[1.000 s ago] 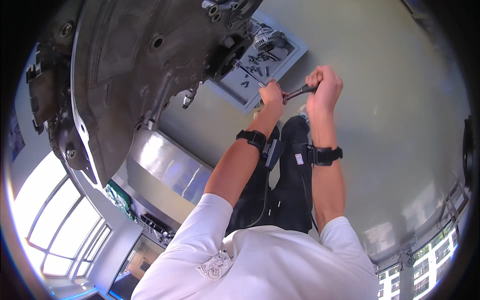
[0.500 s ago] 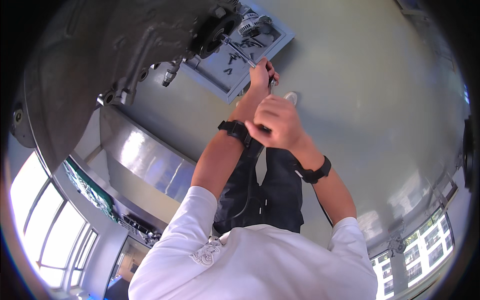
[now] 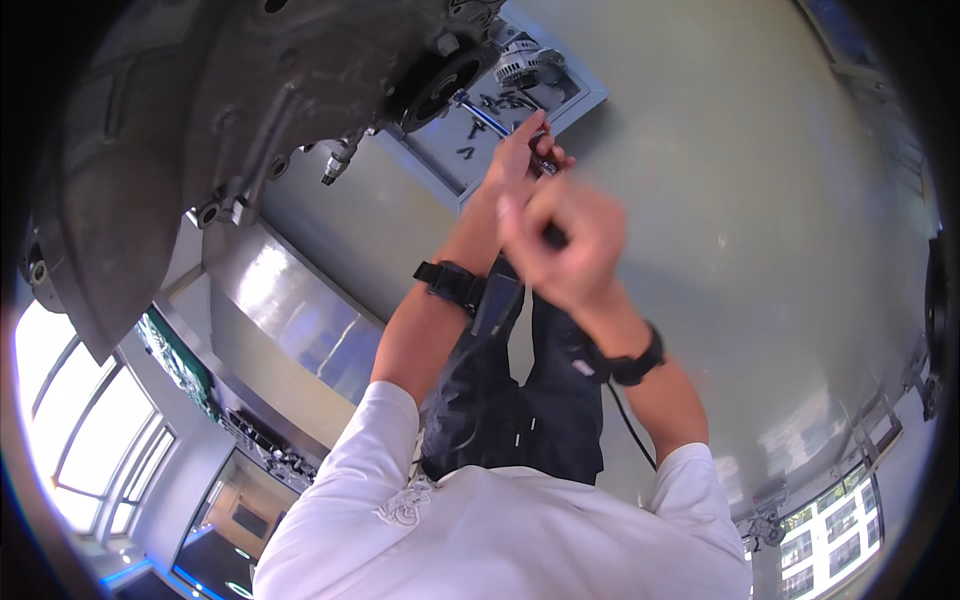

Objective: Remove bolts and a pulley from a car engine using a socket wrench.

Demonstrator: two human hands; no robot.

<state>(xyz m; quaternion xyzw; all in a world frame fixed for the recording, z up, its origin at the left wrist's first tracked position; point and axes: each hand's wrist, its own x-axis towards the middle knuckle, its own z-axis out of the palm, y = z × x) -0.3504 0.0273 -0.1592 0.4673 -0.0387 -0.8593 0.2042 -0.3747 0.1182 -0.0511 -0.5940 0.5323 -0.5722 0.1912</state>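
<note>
A long shiny extension bar (image 3: 485,116) reaches from the centre of a dark round pulley (image 3: 440,90) on the engine block (image 3: 240,110) down to my left hand (image 3: 522,152). My left fingers are closed around its near end, by the metal head of a ratchet wrench (image 3: 549,168). Closer to my body, my right hand (image 3: 570,245) is curled and smeared by motion. A dark handle end shows inside its curl, in line with the ratchet head; most of the handle is hidden by the fingers.
Behind my left hand, a grey tray (image 3: 590,100) holds several dark bolts (image 3: 505,100) and an alternator (image 3: 520,62). The engine block overhangs the upper left. A shiny metal panel (image 3: 290,300) lies below it. A black cable (image 3: 630,425) hangs by my right forearm.
My right hand has swung slightly right and toward my body, and is more blurred. My left hand has shifted a little, its fingers looser, showing the ratchet head. The whole view has moved slightly.
</note>
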